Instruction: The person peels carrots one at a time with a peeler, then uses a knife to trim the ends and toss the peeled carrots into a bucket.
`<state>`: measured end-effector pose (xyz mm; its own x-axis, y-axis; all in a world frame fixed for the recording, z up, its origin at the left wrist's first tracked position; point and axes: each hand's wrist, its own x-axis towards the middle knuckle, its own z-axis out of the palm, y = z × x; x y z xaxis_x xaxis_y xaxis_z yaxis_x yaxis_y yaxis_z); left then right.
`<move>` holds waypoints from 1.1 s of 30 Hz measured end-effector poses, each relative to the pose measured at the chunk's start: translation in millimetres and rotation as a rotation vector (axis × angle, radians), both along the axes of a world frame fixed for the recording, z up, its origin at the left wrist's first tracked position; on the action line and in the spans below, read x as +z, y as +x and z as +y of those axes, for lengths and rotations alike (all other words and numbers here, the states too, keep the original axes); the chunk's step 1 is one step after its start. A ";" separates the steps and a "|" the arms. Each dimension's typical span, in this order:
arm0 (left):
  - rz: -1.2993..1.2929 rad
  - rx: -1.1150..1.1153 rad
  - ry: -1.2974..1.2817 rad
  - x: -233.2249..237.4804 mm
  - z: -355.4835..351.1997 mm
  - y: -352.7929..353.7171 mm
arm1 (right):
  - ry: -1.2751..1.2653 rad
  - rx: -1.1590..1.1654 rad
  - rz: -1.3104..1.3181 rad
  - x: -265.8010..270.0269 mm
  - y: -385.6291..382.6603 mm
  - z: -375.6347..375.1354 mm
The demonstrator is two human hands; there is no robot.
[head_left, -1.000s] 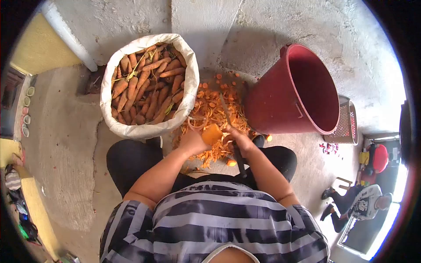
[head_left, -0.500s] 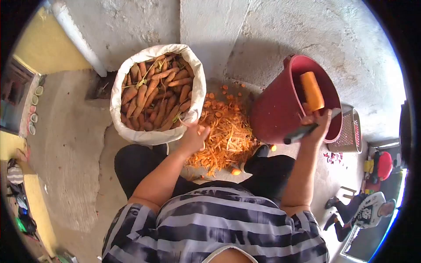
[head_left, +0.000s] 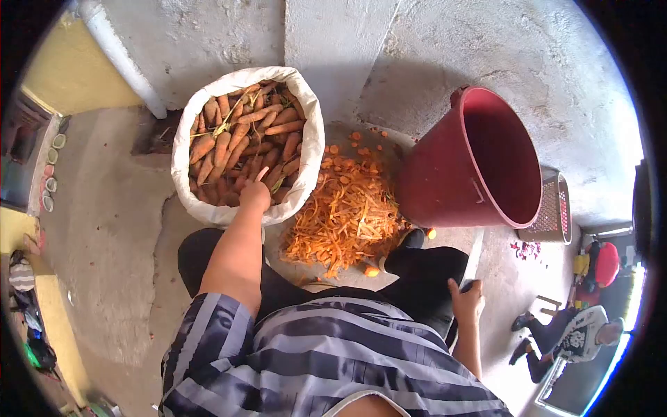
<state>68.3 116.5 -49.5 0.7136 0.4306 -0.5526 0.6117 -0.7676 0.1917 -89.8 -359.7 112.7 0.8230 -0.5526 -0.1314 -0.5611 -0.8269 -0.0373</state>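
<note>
Carrots (head_left: pixel 222 149), unpeeled and dirt-brown, lie at all angles in a white sack (head_left: pixel 182 160), with a few thin stems (head_left: pixel 221 130) among them. The left hand (head_left: pixel 256 196) reaches over the near rim and is down at the carrots, one finger stretched out straight; the other fingers are hidden, so I cannot tell how far they are bent or whether they have hold of a carrot. Just right of the sack, a broad heap of orange peelings (head_left: pixel 340 226) covers the floor, with round slices (head_left: pixel 356 136) scattered along its far side, toward the wall. A dark shoe (head_left: pixel 415 238) is at the heap's right edge, a cut piece (head_left: pixel 431 233) just beside it. The right hand (head_left: pixel 467 299) is low beside the right knee, fingers curled round a knife (head_left: pixel 476 285), of which only a dark part shows clearly. Beyond that hand stands a red bucket (head_left: pixel 431 167), its bottom out of sight. Partly behind it is a perforated basket (head_left: pixel 552 219), with small red scraps (head_left: pixel 526 250) on the floor near it. At far right, well apart, is another person (head_left: pixel 577 333) in a light top
</note>
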 end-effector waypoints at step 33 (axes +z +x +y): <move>-0.380 0.372 -1.641 75.2 -102.2 -49.5 | 1.678 -0.058 0.167 -67.5 112.1 204.4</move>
<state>18.8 14.3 25.7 0.8989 -0.2065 -0.3864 0.4352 0.5231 0.7328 22.3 -155.3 45.2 0.7255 0.2505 -0.6411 -0.6756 0.0814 -0.7328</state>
